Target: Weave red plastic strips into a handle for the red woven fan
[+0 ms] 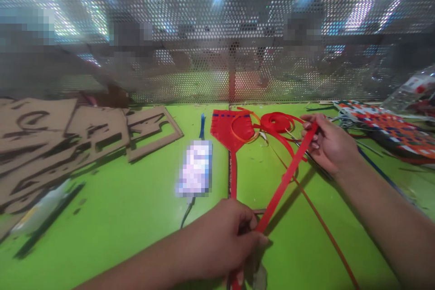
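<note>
A flat red strip (284,181) runs taut between my two hands over the green table (129,208). My left hand (220,240) is closed, pinching the strip's near end at the front. My right hand (328,142) is closed on its far end, further back and to the right. Just behind the strip lies a red woven piece (228,129) with a long stem, an orange loop on it, and a coil of red strip (279,122) beside it.
Brown cardboard cut-outs (68,136) cover the left side. A blurred-out flat object (195,167) with a cable lies in the middle. A woven orange, white and blue mat (390,129) and a plastic bag sit at the right. A perforated metal screen (217,31) closes the back.
</note>
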Motion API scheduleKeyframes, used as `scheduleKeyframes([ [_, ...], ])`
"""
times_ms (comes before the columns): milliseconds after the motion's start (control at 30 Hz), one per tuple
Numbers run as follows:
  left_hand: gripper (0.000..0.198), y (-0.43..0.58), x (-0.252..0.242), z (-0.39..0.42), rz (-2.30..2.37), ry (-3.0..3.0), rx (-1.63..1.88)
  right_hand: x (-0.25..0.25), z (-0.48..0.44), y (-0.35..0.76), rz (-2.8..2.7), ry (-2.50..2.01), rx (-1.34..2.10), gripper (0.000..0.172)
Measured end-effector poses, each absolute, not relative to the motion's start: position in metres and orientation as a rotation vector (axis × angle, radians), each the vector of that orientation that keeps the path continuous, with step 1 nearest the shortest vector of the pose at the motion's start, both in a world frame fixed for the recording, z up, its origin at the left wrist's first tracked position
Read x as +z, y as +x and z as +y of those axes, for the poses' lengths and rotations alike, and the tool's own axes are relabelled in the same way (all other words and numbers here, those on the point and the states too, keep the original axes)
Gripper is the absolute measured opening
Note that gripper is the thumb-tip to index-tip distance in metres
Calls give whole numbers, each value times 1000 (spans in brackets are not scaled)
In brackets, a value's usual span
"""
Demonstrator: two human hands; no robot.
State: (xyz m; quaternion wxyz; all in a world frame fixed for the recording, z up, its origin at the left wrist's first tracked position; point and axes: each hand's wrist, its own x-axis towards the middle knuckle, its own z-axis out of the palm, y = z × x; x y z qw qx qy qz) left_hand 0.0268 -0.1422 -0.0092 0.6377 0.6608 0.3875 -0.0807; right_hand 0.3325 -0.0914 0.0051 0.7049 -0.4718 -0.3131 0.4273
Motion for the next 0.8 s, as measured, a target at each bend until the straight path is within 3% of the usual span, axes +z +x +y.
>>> scheduleKeyframes([
  [400,52,26,3,-135,969,1563,-113,14,-92,336,-599,-1044,744,34],
  [800,47,31,-2,-133,771,1249,34,18,-91,345,-478,-1035,675,35],
])
